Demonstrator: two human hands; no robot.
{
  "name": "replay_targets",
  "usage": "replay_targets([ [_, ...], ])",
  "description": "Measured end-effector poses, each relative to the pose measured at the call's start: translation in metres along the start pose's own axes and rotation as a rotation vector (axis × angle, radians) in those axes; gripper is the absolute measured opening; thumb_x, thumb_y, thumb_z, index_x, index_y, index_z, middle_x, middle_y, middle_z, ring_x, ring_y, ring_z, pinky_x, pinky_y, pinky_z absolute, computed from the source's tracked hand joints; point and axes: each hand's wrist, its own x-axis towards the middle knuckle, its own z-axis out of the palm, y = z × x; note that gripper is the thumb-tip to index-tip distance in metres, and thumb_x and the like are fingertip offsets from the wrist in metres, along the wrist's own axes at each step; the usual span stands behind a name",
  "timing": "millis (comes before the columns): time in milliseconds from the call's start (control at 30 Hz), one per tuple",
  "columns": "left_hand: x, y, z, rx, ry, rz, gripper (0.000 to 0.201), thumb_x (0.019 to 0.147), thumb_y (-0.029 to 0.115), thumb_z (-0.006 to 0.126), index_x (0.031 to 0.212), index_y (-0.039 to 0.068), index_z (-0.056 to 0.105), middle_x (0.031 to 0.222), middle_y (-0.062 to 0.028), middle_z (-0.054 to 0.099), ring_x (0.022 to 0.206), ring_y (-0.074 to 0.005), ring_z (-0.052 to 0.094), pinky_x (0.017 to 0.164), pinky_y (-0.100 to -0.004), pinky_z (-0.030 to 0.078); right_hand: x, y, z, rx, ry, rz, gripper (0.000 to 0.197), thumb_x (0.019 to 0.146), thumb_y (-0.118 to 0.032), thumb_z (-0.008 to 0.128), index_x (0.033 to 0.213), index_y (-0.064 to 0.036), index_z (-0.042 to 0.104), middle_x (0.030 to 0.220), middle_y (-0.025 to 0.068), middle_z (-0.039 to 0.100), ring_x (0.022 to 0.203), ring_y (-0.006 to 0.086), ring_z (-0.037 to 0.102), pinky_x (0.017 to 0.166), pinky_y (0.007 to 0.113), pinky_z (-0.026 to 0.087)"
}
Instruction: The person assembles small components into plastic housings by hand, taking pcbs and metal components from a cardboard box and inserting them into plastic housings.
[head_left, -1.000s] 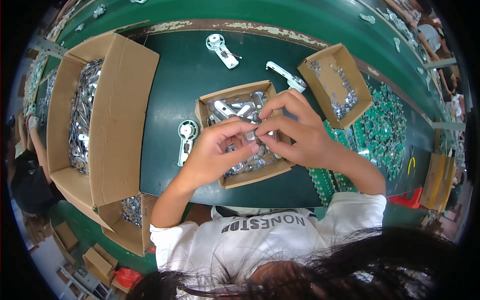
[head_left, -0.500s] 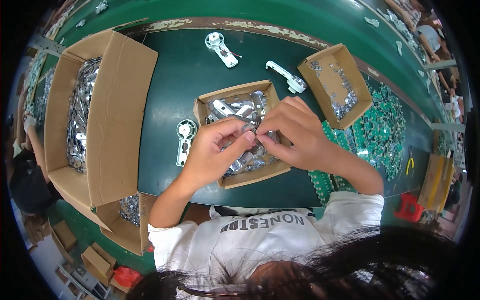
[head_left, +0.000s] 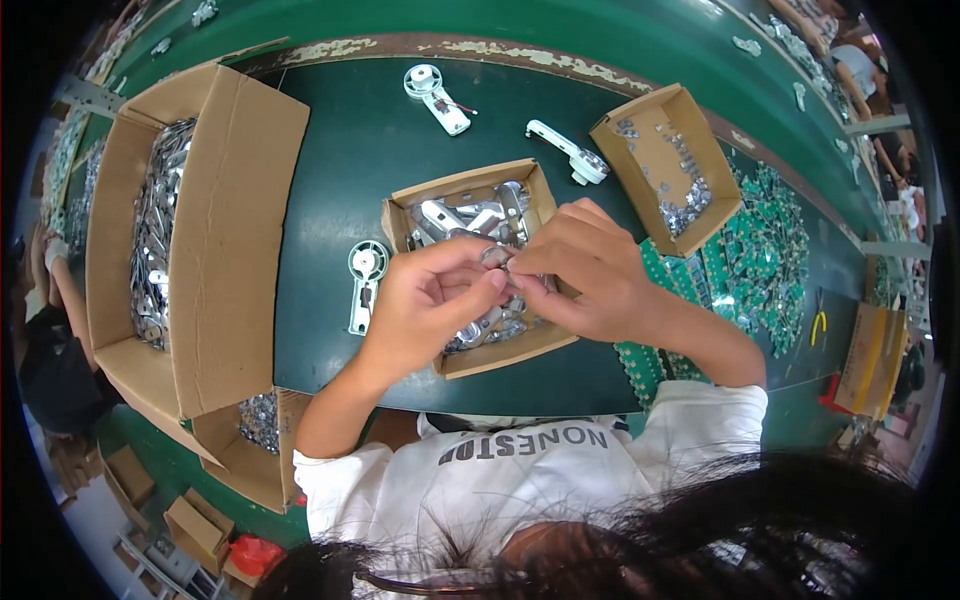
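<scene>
Over a small open cardboard box [head_left: 492, 353] my two hands meet fingertip to fingertip. My left hand [head_left: 425, 305] is closed, pinching a small shiny metal part [head_left: 494, 257] between thumb and fingers. From the other side my right hand [head_left: 590, 275] pinches at the same part, its thumb and forefinger pressed together. The part's exact kind is too small to make out, and fingers cover some of it. Shiny elongated metal pieces [head_left: 442, 216] lie in the box below, partly hidden by my hands.
White round-headed housings [head_left: 437, 102] lie beyond and left of the box. A tall carton [head_left: 235, 240] of metal pieces stands left. At right are a shallow box [head_left: 692, 225] with small metal parts, a heap of green circuit boards [head_left: 765, 265] and yellow-handled pliers [head_left: 820, 328].
The metal part shows more above my left fingertips than before. My fingers have shifted slightly around it, while both hands stay over the box.
</scene>
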Motion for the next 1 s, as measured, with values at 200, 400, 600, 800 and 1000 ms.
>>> replay_targets([
  [200,0.001,-0.002,-0.004,-0.136,-0.034,-0.025,0.022,0.089,-0.001,0.057,0.110,-0.005,0.060,0.095,-0.0058,0.064,0.086,-0.0101,0.062,0.079,-0.0234,0.052,0.003,-0.001,0.000,0.006,-0.014,-0.024,0.021,0.066,-0.002,0.072,0.083,-0.0063,0.061,0.071,0.0024,0.055,0.062,0.0193,0.052,0.055,0.032,0.037],
  [400,0.002,-0.008,-0.008,-0.099,-0.040,0.008,0.021,0.089,0.001,0.059,0.109,-0.005,0.060,0.094,-0.0051,0.064,0.085,-0.0087,0.061,0.075,-0.0230,0.051,0.007,0.003,0.001,0.008,0.040,-0.031,0.024,0.063,0.003,0.073,0.082,-0.0040,0.062,0.067,0.0052,0.057,0.057,0.0205,0.049,0.054,0.032,0.034],
  [600,0.000,-0.007,-0.009,-0.089,-0.028,-0.020,0.016,0.089,0.001,0.059,0.103,-0.004,0.060,0.091,-0.0050,0.064,0.083,-0.0082,0.060,0.075,-0.0231,0.049,0.008,0.003,0.000,-0.036,0.007,-0.036,0.026,0.064,-0.002,0.074,0.087,-0.0059,0.063,0.074,0.0031,0.054,0.060,0.0180,0.049,0.054,0.032,0.034],
  [800,0.000,-0.010,-0.007,0.045,0.010,0.048,0.013,0.088,0.000,0.058,0.101,-0.004,0.061,0.092,-0.0046,0.064,0.083,-0.0077,0.060,0.075,-0.0225,0.049,0.006,0.003,-0.002,-0.064,-0.053,-0.076,0.025,0.065,0.000,0.073,0.088,-0.0045,0.063,0.080,0.0036,0.056,0.061,0.0167,0.050,0.053,0.030,0.035],
  [1000,0.000,-0.009,-0.005,-0.069,0.001,-0.008,0.013,0.089,0.001,0.059,0.100,-0.005,0.062,0.094,-0.0052,0.064,0.084,-0.0074,0.060,0.074,-0.0220,0.049,0.001,0.001,-0.001,0.017,0.006,-0.057,0.022,0.066,-0.004,0.075,0.084,-0.0024,0.062,0.083,0.0069,0.057,0.065,0.0196,0.055,0.053,0.031,0.041],
])
